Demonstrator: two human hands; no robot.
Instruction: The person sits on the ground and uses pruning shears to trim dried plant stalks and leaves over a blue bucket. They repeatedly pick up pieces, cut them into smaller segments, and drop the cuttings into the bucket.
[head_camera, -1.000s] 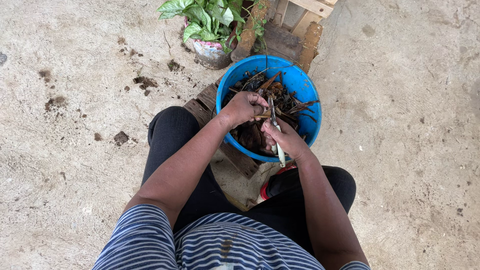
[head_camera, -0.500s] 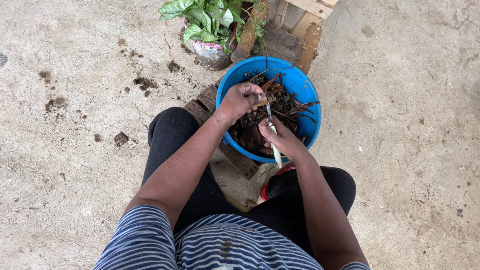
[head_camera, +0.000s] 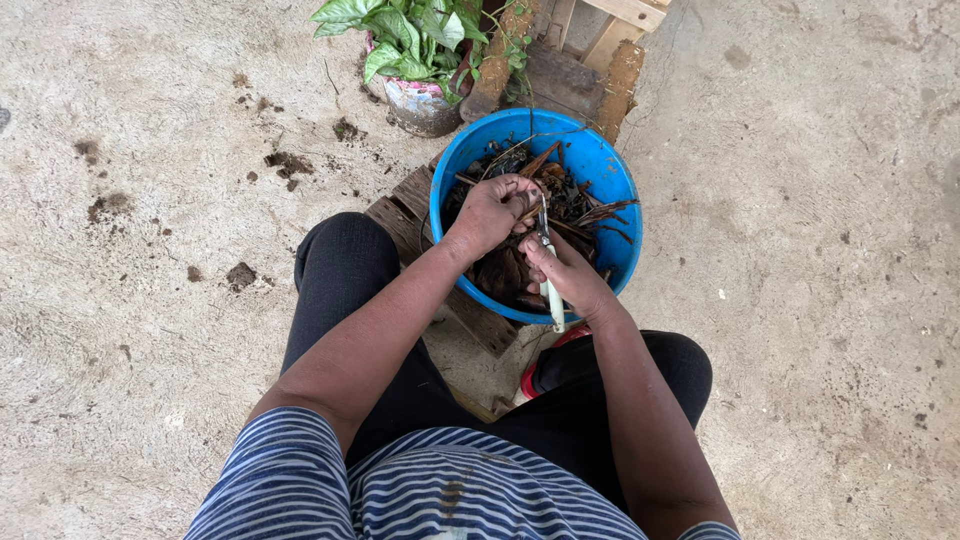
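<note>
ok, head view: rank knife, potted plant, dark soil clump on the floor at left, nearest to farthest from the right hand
1. Knife: gripped in the right hand, over the blue tub.
2. Potted plant: beyond the tub, up and left.
3. Soil clump: on the concrete far left, past the left knee.

1. Knife (head_camera: 547, 262): thin metal blade with a pale handle, held upright over the bucket, blade tip up, handle end jutting below the bucket's near rim.
2. Plant scraps (head_camera: 520, 205): dark brown, dry stems and leaves, partly gripped, piled inside the round blue bucket (head_camera: 606, 165), which stands on the floor.
</note>
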